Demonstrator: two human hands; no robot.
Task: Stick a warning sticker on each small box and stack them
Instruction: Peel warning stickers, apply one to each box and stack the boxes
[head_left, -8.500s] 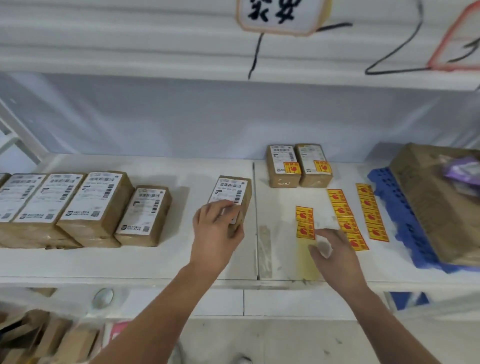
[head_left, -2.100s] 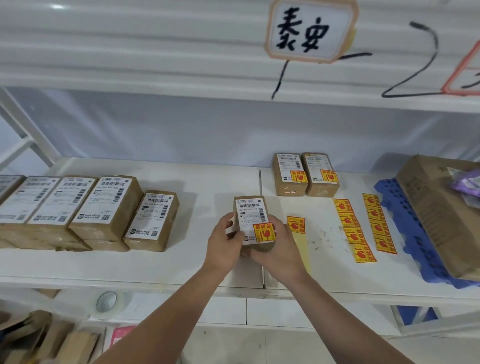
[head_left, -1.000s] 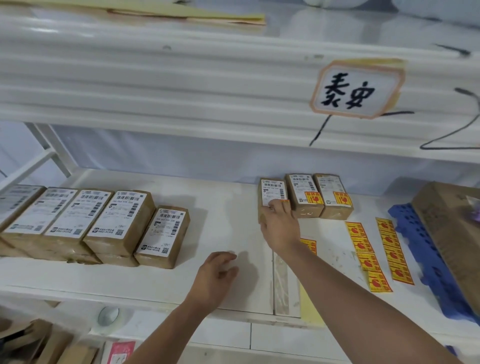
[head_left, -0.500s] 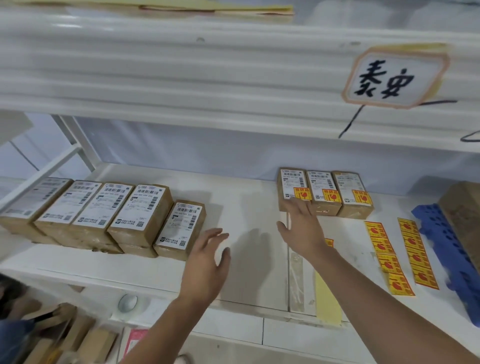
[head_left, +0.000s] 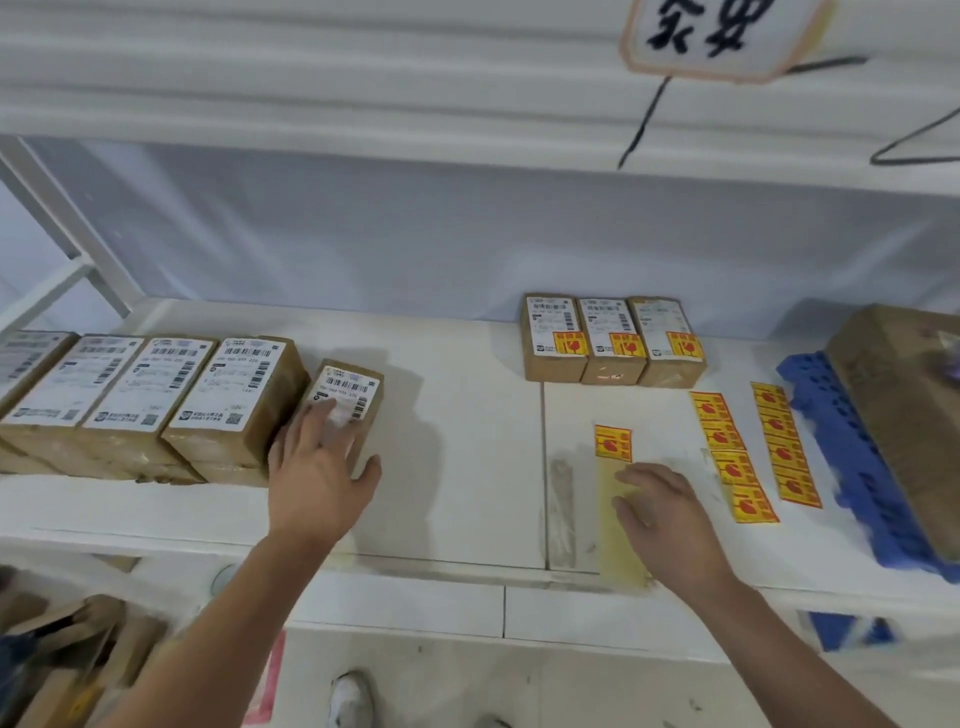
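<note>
A small brown box (head_left: 347, 391) with a white shipping label stands at the right end of a row of larger brown boxes (head_left: 156, 395). My left hand (head_left: 317, 470) rests on it, fingers spread over the label and thumb by its right front corner. My right hand (head_left: 662, 512) hovers with loosely bent fingers over a yellow backing strip (head_left: 615, 545), just below a single yellow-and-red warning sticker (head_left: 613, 442). Three stickered small boxes (head_left: 613, 340) stand side by side at the back. Two strips of warning stickers (head_left: 732, 457) lie to the right.
The white shelf (head_left: 457, 467) has a seam down its middle. A blue plastic pallet (head_left: 841, 467) carrying a large cardboard box (head_left: 904, 415) fills the right end. An upper shelf with a handwritten sign (head_left: 717, 36) hangs overhead. Cardboard scraps lie on the floor at lower left.
My right hand let go of the stickered box at the back row and drew back to the backing strip. My left hand moved left onto the unstickered small box.
</note>
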